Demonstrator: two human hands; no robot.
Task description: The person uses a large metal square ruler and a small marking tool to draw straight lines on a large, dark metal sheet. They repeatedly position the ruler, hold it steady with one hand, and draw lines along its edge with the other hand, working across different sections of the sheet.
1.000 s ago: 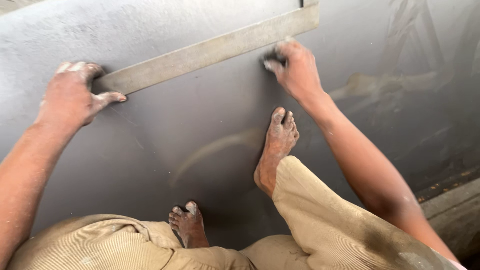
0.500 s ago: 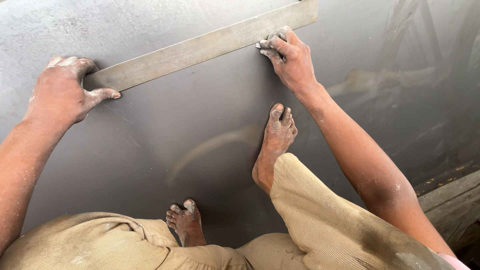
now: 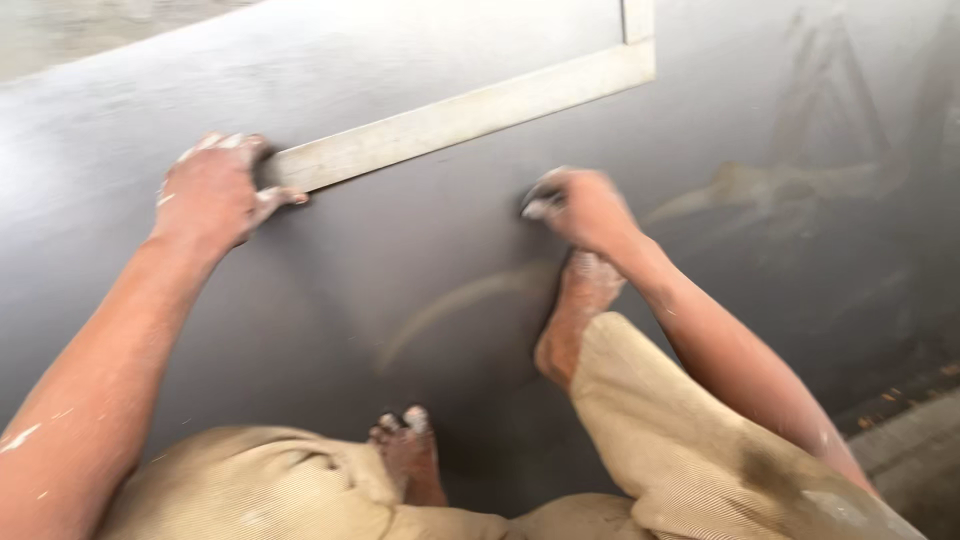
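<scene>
A: Our left hand (image 3: 210, 195) presses the end of the pale straightedge (image 3: 460, 118) flat on the grey board (image 3: 330, 300), fingers spread, so it can't slide.

B: Our right hand (image 3: 585, 210), fingers curled on something small we can't identify, rests below the straightedge.

left hand (image 3: 212, 192) presses end of pale straightedge (image 3: 460, 118) | right hand (image 3: 585, 210) curled, clear of straightedge, on dark sheet (image 3: 400, 260) | bare feet (image 3: 575, 315) on sheet | image blurred
</scene>
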